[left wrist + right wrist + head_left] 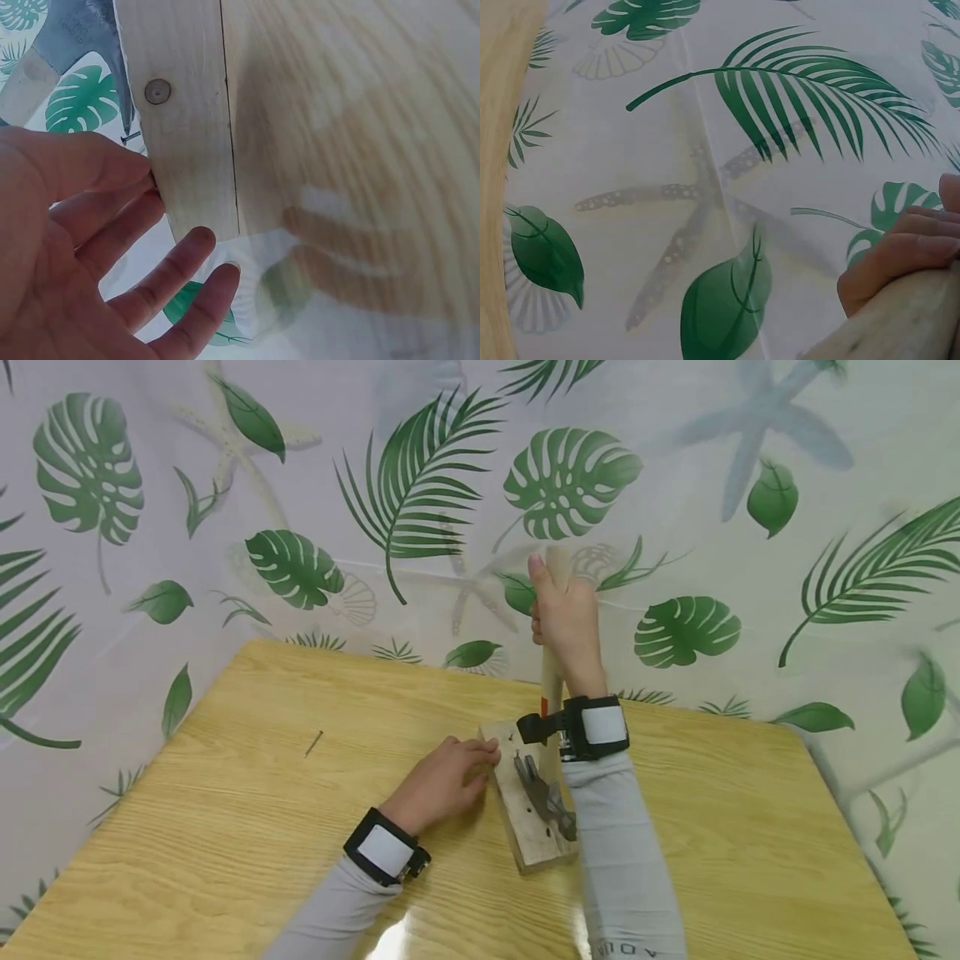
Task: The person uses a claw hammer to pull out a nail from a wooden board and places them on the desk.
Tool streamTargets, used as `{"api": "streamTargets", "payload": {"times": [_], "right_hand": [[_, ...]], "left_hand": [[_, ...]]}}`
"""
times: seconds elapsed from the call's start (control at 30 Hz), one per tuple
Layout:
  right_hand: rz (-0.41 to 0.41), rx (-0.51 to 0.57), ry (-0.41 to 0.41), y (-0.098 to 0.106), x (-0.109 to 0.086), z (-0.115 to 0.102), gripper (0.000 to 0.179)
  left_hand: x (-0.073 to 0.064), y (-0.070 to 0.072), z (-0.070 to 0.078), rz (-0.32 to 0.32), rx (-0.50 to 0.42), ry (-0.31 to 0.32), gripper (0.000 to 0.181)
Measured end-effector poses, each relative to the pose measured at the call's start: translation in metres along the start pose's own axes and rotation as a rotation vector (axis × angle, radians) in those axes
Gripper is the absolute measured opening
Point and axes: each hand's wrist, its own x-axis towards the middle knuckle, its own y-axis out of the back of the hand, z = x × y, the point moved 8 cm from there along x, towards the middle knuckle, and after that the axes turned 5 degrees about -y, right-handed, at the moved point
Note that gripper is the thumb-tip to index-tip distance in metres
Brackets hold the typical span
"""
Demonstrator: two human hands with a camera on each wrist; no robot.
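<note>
My right hand point(567, 620) grips the pale wooden handle of a claw hammer point(551, 672) near its upper end, with the handle standing steeply up. The dark hammer head point(553, 810) lies over a wooden block point(529, 843), its claw close to a nail point(517, 755) that sticks up. In the right wrist view, curled fingers point(900, 255) wrap the handle point(900, 322). My left hand point(442, 781) touches the left edge of the block near its far end. The left wrist view shows some fingertips at the block's side point(184, 150) and other fingers extended.
A loose nail point(314, 743) lies on the wood-grain table point(225, 827), left of the block. Small dark spots mark the block's top. Behind the table hangs a leaf-patterned cloth point(420, 627). A round plug or knot point(157, 91) shows on the block's side.
</note>
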Motion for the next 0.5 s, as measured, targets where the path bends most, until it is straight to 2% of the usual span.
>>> {"api": "streamTargets", "payload": {"times": [0.1,0.2,0.37,0.5], "right_hand": [[0.016,-0.063,-0.01,-0.008,0.009,0.005,0.055],[0.018,-0.082,0.003,-0.013,0.012,0.004,0.055],[0.058,-0.079,0.061,-0.015,0.01,-0.005,0.053],[0.08,-0.102,0.11,-0.016,0.006,-0.014,0.049]], "left_hand": [[0.001,0.001,0.002,0.002,-0.026,0.009,0.033],[0.001,0.002,0.004,0.007,-0.028,0.026,0.033],[-0.002,0.005,0.006,0.011,0.023,0.055,0.036],[-0.003,0.006,0.004,0.021,0.011,0.06,0.038]]}}
